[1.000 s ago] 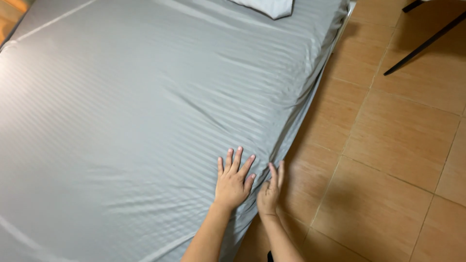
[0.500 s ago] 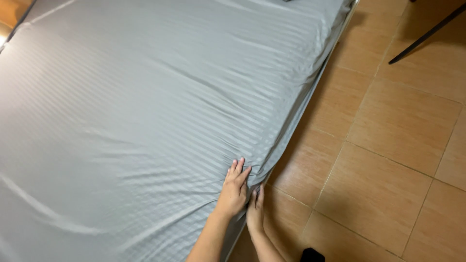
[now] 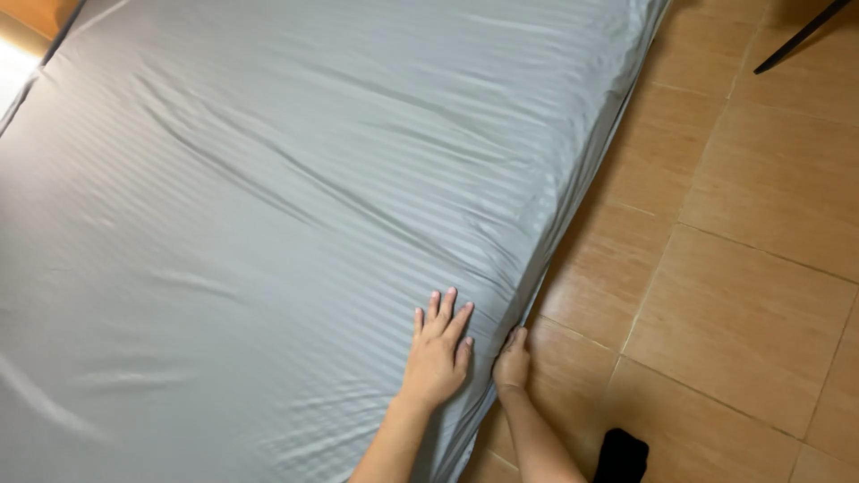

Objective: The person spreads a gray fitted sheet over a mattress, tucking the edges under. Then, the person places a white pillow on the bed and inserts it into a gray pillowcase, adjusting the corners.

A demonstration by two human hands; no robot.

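Floor: large square tan-brown tiles, pale grout lines, slight sheen. Thin dark leg of some furniture crosses top right corner at a slant. Bright light patch at far left edge. Walls, windows not in view.

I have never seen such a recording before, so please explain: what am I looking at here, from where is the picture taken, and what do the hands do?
There is no machine here. A person wears a camera on the head, and it looks down at that person's own two bare hands. The big grey area is a mattress on the floor, covered with a grey striped sheet that has some wrinkles. The left hand lies flat and open on top of the sheet, near the mattress edge. The right hand is at the side of the mattress, with its fingers at the sheet's edge; whether it grips the cloth cannot be seen. On the right is a brown tiled floor. A dark sock shows at the bottom, and a thin dark leg of furniture at the top right.
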